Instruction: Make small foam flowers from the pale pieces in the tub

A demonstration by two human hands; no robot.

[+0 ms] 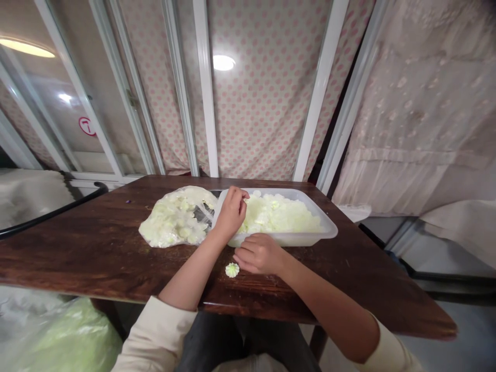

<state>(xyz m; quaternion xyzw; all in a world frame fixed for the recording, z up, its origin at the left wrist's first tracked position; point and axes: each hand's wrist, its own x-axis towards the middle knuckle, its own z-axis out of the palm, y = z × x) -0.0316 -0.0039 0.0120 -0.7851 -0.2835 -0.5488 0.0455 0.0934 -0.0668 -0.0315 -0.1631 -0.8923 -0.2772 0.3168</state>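
My left hand (231, 212) reaches over the near left rim of a clear plastic tray (328, 227) that is full of pale green-white flower pieces (282, 214). Its fingers are curled in a pinch among them. What they hold I cannot make out. My right hand (259, 254) rests on the dark wooden table (77, 248) just in front of the tray, fingers curled closed. A single pale green flower piece (232, 269) lies on the table just left of that hand, apart from it.
A clear plastic bag (174, 219) of the same pale pieces lies left of the tray. A black cable (50, 213) runs off the table's left side. A green-tinted bag (73, 336) sits on the floor at lower left. Curtains and window frames stand behind.
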